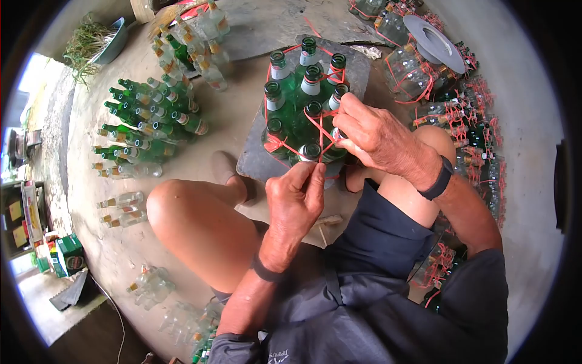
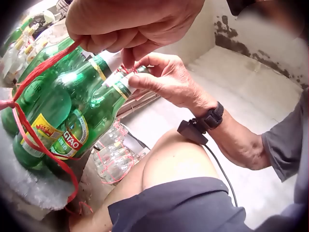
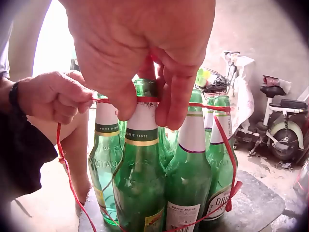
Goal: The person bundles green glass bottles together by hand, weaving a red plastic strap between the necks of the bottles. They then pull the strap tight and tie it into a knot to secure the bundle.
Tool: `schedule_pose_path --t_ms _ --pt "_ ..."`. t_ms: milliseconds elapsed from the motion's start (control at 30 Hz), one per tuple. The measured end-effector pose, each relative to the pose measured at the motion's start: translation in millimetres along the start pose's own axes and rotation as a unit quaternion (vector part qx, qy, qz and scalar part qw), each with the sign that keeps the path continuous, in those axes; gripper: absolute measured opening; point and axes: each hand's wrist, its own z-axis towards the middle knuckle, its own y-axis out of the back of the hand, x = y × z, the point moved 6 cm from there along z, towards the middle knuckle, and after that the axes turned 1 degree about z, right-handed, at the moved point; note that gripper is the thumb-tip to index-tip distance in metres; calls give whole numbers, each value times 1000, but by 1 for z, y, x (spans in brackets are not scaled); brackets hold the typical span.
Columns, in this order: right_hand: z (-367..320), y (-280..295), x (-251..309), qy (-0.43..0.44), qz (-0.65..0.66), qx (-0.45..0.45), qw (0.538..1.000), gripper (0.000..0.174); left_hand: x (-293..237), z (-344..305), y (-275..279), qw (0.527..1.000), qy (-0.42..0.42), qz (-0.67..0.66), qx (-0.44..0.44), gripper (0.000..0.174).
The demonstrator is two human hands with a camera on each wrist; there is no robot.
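Atop the grey slab [image 1: 251, 156], the green bottles [image 1: 311, 87] stood upright, clustered ahead of the person. The left hand [image 1: 295, 197] pinched the red twine [image 3: 101, 100] at the near edge; the right hand [image 1: 376, 130], farther forward, grasped a bottle neck [image 3: 144, 116]. Between the hands, the twine ran straight, crosswise to the necks; that crossing angle probably governed the next pull.

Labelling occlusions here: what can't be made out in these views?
Right wrist: mouth of the front bottle, hidden by the right hand.
Right wrist: fine print on the white label, too small.
Left wrist: stretch of red twine inside the left hand, which covers it.
Head: print on the green box, too small.
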Motion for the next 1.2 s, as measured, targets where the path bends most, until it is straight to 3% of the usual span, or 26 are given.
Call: schedule_pose_path --t_ms 200,267,567,933,1200 --pt "-3 -2 1 -29 36 -25 999 28 -31 15 5 990 -68 118 33 11" --pt "-3 -2 2 -22 38 -35 998 35 -33 21 7 989 -72 124 40 14" --pt "-6 -10 2 -7 27 -52 998 30 -46 58 15 972 -100 199 73 15" --pt "-7 -9 0 9 23 -73 997 26 -22 85 20 978 12 177 112 9" --pt "-9 -13 -3 10 37 -62 997 32 -13 88 24 973 32 185 131 11"
